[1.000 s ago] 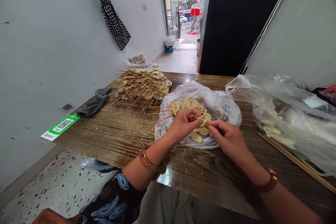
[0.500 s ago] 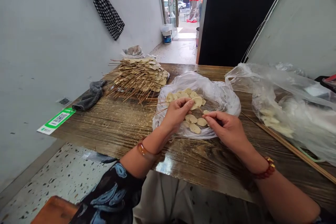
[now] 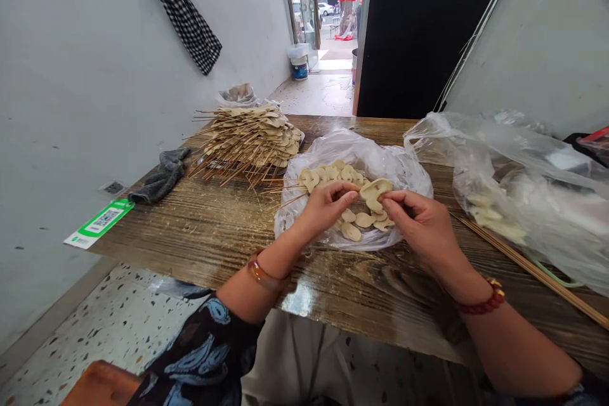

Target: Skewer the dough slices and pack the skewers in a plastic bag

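Between the fingertips of my right hand (image 3: 421, 222) is a pale round slice (image 3: 375, 188), curled at its edge, with another slice against its lower side. My left hand (image 3: 330, 206) is closed in a pinch just left of it, fingertips close to the slice's edge; what it grips is hidden. Beneath both hands a clear plastic bag (image 3: 413, 171) lies spread on the wooden table. On the bag are loose slices (image 3: 365, 220) in front and a row of skewered slices (image 3: 333, 172) behind, their sticks pointing left.
A tall pile of skewered slices (image 3: 257, 136) stands at the back left. A dark grey cloth (image 3: 162, 174) and a green QR card (image 3: 99, 223) lie by the left edge. Bare wooden skewers (image 3: 533, 266) and a plastic bag with pale slices (image 3: 537, 190) lie at right.
The slice that was at my left fingertips is now in my right hand, slightly to the right. My right hand has risen a little, and the stick between the hands no longer shows.
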A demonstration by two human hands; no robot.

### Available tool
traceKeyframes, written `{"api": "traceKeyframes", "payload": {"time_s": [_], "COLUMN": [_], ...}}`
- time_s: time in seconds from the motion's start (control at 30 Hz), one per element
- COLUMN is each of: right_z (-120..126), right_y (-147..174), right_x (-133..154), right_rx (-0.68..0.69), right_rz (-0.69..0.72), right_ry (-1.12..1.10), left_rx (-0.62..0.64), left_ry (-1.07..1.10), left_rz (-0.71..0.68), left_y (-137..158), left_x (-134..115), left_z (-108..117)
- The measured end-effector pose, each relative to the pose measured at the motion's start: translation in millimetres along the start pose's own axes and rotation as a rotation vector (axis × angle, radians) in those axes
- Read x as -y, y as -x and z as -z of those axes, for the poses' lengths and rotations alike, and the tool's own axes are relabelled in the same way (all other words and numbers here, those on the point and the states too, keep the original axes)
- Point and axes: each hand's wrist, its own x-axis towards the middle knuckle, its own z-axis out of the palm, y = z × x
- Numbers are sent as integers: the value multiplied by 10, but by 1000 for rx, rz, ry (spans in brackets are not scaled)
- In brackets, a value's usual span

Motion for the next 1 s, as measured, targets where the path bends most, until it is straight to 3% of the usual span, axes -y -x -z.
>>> {"api": "traceKeyframes", "payload": {"time_s": [0.07, 0.17, 0.3, 0.43, 0.63, 0.7, 0.83, 1.0], "right_z": [30, 46, 38, 33, 41, 50, 67, 53], "right_y": [-14, -31, -44, -41, -36, -47, -65, -66], "right_x": [2, 6, 4, -6, -28, -29, -29, -41], "right_rx": [-35, -56, -45, -44, -56, -66, -79, -66], "right_rz": [-25, -44, -48, -39, -40, -45, -43, -33], "right_ry": [-10, -14, -17, -17, -25, -27, -35, -37], "left_rx": [8, 119, 204, 183, 48, 69, 219, 232], "left_ry": [-225, -536, -748, -690, -110, -47, -246, -590], "left_rz": [-61, -155, -224, -219, 4, 6, -157, -360], "left_y": [-7, 20, 65, 53, 1, 1, 13, 16], "left_x": [53, 100, 98, 98, 120, 108, 79, 118], "left_z": [-12, -71, -134, -143, -66, -38, -60, -142]}}
